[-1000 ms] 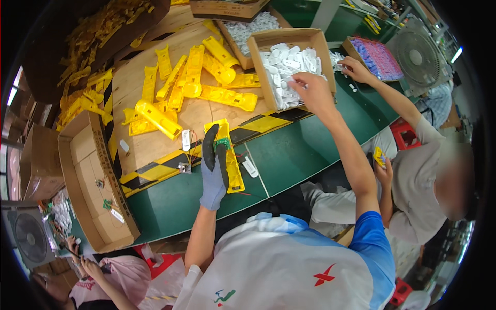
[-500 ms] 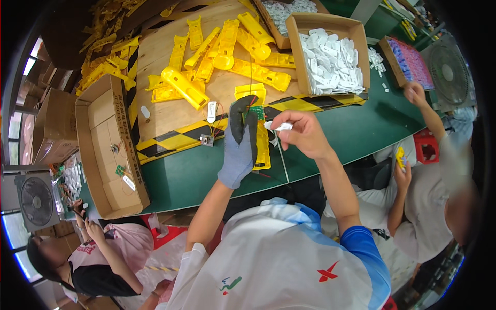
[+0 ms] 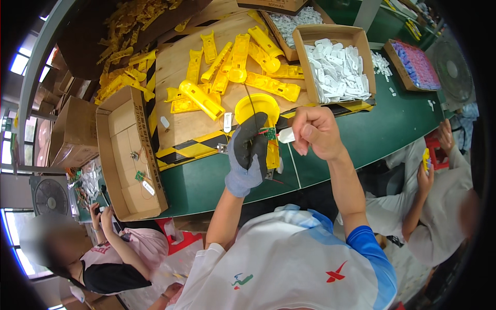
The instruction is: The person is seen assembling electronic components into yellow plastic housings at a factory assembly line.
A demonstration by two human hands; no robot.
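Observation:
My left hand (image 3: 247,157), in a grey glove with dark fingers, is closed around a yellow plastic housing (image 3: 273,155). The housing's wide round end points away from me. Against the gloved fingers sits a small green circuit board (image 3: 269,133) with red wire at it; a thin dark wire rises above the fingers. My bare right hand (image 3: 319,132) pinches a small white plastic piece (image 3: 286,136) just right of the board. Whether piece and board touch, I cannot tell. A white oval part (image 3: 227,122) and a small metal part (image 3: 222,148) lie left of the glove.
Several yellow housings (image 3: 238,58) lie on the wooden board beyond my hands. A carton of white pieces (image 3: 371,77) stands right, a shallow carton (image 3: 157,181) with a few wired parts left. People work on both sides; one holds a yellow part (image 3: 426,159).
The whole view has shifted slightly. The yellow housing now shows its round end beyond the glove. My right hand has turned, with the white piece held level beside the circuit board.

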